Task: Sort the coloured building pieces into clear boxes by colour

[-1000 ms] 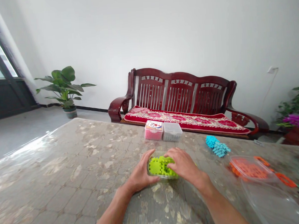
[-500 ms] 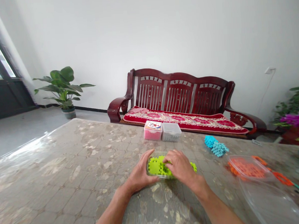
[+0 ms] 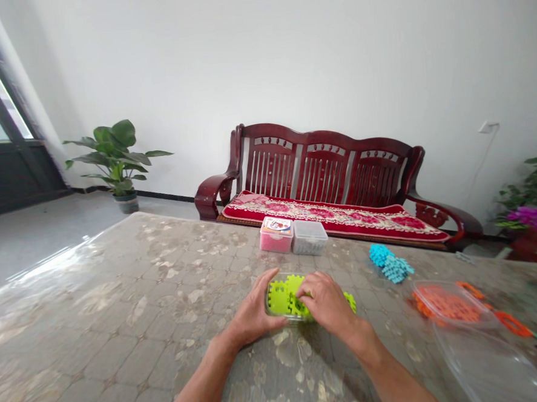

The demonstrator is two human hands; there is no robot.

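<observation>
My left fingers (image 3: 264,281) grip the clear tub (image 3: 296,318) at its left end, best held steady while my right fingers (image 3: 309,286), their hold unclear, curl over green pieces (image 3: 279,298).

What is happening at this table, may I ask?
A person's left hand cups the left end of a clear box of green pieces, while the right hand is curled over them; whether it grips one is hidden. Farther back stand a pink box and a grey box, with blue pieces and orange pieces to the right.

Left hand (image 3: 255,308) around clear box (image 3: 297,318), right hand (image 3: 328,301) at green pieces (image 3: 280,297).
</observation>
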